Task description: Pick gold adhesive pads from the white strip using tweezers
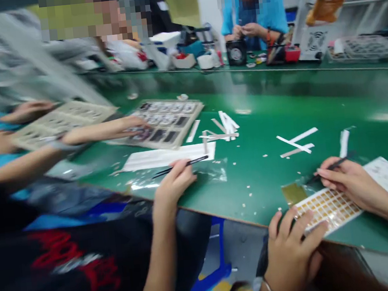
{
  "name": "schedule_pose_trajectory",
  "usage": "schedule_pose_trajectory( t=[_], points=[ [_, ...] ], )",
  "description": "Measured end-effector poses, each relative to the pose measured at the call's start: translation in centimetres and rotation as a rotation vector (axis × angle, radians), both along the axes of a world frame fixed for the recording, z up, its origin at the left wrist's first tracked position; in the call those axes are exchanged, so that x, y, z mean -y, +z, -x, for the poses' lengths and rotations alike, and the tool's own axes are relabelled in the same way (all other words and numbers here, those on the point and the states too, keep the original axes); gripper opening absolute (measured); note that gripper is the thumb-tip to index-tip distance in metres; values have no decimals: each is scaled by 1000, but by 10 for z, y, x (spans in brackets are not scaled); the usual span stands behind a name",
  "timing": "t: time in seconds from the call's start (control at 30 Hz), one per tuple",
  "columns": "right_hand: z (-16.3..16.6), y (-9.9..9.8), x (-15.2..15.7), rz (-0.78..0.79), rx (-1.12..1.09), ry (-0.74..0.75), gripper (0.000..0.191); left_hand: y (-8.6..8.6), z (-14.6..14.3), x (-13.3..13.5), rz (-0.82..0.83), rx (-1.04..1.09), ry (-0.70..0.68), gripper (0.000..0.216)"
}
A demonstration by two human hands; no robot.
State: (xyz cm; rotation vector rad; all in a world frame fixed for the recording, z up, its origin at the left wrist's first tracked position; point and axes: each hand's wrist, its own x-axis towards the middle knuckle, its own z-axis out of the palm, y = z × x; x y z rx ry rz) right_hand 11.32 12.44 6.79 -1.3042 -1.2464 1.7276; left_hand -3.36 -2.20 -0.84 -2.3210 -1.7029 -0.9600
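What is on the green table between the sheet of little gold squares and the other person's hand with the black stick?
In the head view, only tiny white scraps dot the green table between the gold sheet and that co-worker's hand.

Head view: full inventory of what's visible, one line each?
sticker sheet: one, gold squares on white, near table edge, lower right
table: one, green, across the view
paper strips: several, white, mid-table
component tray: one, beige with dark parts, centre left; a co-worker's hand on it
co-worker's tweezers: one, black, over a white sheet
far person: one, blue top, across the table
left hand: fingers pressing the sticker sheet
right hand: gripping black tweezers
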Motion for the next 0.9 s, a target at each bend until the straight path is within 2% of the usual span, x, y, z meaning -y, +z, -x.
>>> schedule_pose_trajectory(
  t=[0.13, 0.3, 0.53, 0.9],
  points=[
    [4, -5, -1, -17, -57, -20, 35, 3, 4, -1, 51, 54, -24, 55],
    [7, -11, -3, -77, -50, -68, 34, 3, 3, -1, 54, 85, -17, 50],
    [8, -9, -3, -130, -21, -31, 30, 4, 0, -3, -3, 140, 9, 36],
    [8, -9, -4, -109, -24, 5, 28, 6, 0, -3, -10, 115, 17, 34]
  ],
)
